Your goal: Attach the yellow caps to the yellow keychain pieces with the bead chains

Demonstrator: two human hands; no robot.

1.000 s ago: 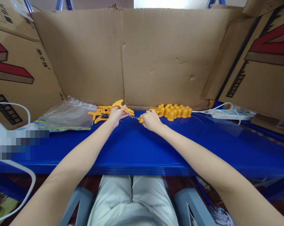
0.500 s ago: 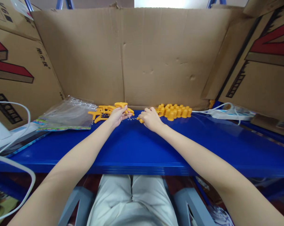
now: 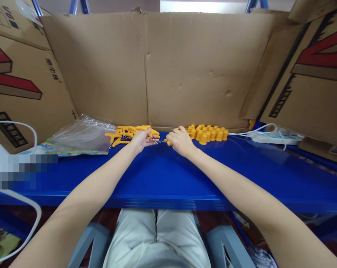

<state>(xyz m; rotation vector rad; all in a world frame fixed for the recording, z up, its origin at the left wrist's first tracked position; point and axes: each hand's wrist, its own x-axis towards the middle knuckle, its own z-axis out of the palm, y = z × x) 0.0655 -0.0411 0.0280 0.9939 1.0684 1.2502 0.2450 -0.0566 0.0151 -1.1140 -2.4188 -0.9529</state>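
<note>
My left hand (image 3: pixel 140 140) is closed on a flat orange plastic piece (image 3: pixel 145 128) at the far edge of the blue table (image 3: pixel 168 175). My right hand (image 3: pixel 179 140) is closed on a small orange part (image 3: pixel 166 142). A thin metal spring (image 3: pixel 159 141) stretches between the two hands. Behind my left hand lies a pile of orange curved pieces (image 3: pixel 121 134). Behind my right hand stands a cluster of orange cup-shaped parts (image 3: pixel 209 133).
A clear plastic bag (image 3: pixel 79 136) lies at the left on the table. A white power strip with cables (image 3: pixel 271 136) rests at the right. Cardboard walls (image 3: pixel 185 67) close in the back and both sides. A white cable (image 3: pixel 23 208) loops at the left edge.
My hands have drawn closer together, so the spring between them is shorter. The orange piece in my left hand has turned flatter and lower.
</note>
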